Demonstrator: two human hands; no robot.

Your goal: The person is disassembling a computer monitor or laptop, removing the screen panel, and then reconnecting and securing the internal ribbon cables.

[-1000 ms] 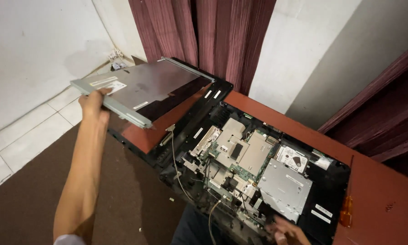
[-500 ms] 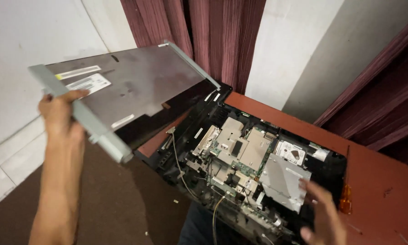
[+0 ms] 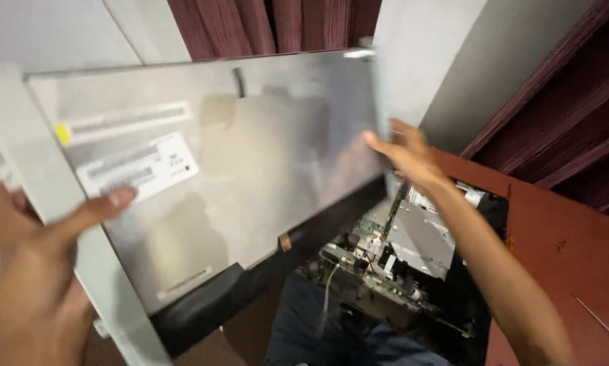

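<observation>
Grey metal-backed display panel (image 3: 250,190): raised, tilted, above the opened computer chassis (image 3: 413,264) on the red desk (image 3: 562,251). Left hand (image 3: 33,271): fingers clamped on its left frame, thumb across the back. Right hand (image 3: 406,156): arm outstretched, fingers spread open against its right edge.

Dark maroon pleated curtains (image 3: 277,24) hanging between pale plaster walls (image 3: 419,61); more maroon folds at right (image 3: 562,115). Reddish-brown wooden tabletop (image 3: 562,251) below. Dim, even indoor light.

The left hand (image 3: 30,261) is raised at lower left, fingers curled in a grip with the thumb (image 3: 97,207) stretched flat toward the right. The right hand (image 3: 402,152) reaches up and forward, fingers extended, its forearm (image 3: 501,285) slanting down to the lower right.
</observation>
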